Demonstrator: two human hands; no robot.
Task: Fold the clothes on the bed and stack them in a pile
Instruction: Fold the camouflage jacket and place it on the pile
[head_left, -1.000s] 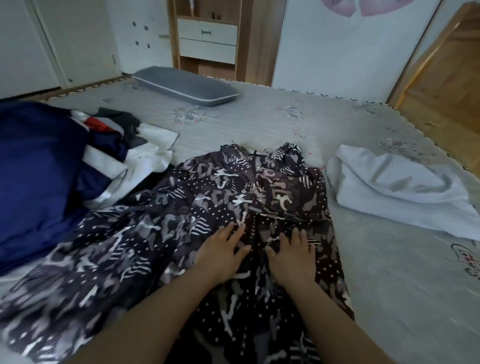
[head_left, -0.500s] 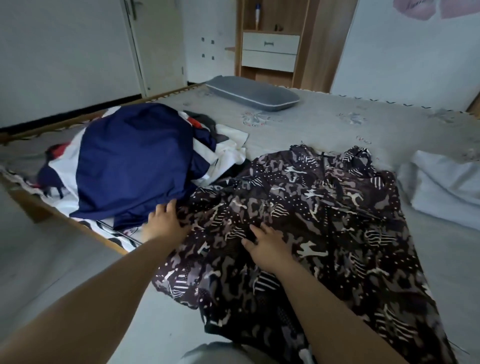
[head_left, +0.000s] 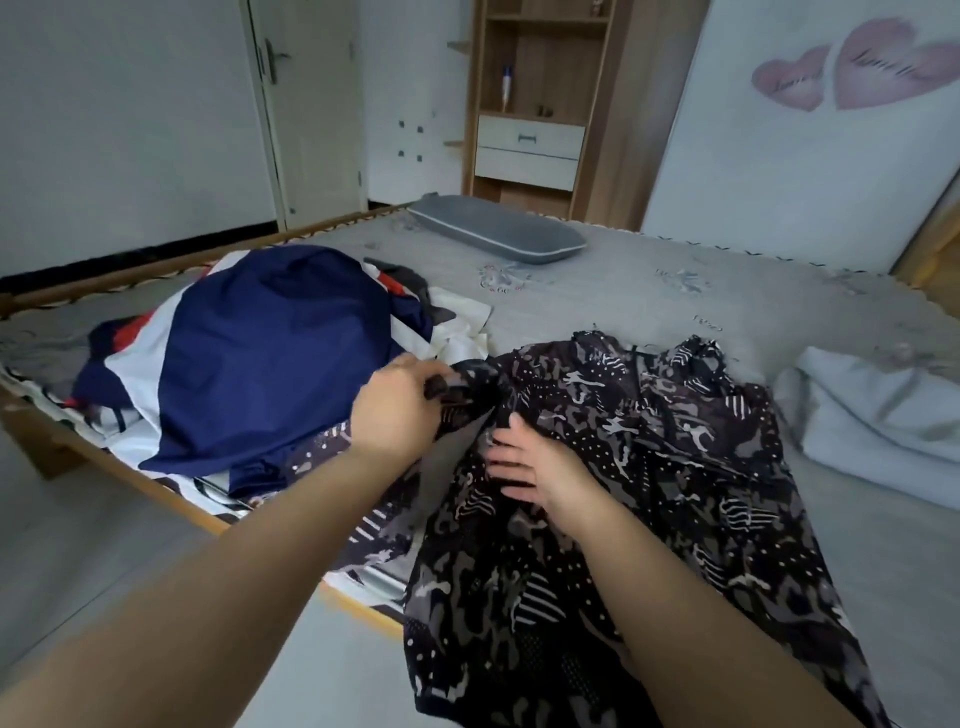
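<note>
A dark patterned garment (head_left: 649, 441) with white marks lies spread over the near edge of the bed (head_left: 649, 291). My left hand (head_left: 397, 410) grips a bunched piece of its left side and holds it lifted over the cloth. My right hand (head_left: 524, 462) lies flat on the garment just right of that fold, fingers pointing left. A heap of unfolded clothes (head_left: 270, 353), with a navy, white and red piece on top, sits to the left of the garment.
A folded white cloth (head_left: 872, 415) lies at the bed's right. A grey pillow (head_left: 498, 228) rests at the far side. The wooden bed edge (head_left: 130, 470) runs along the left, with grey floor below. A wooden shelf unit (head_left: 530, 104) stands behind.
My left hand left the garment's edge by the navy heap, took hold of its left part and lifted it inward to the right. My right hand stayed pressing the cloth.
</note>
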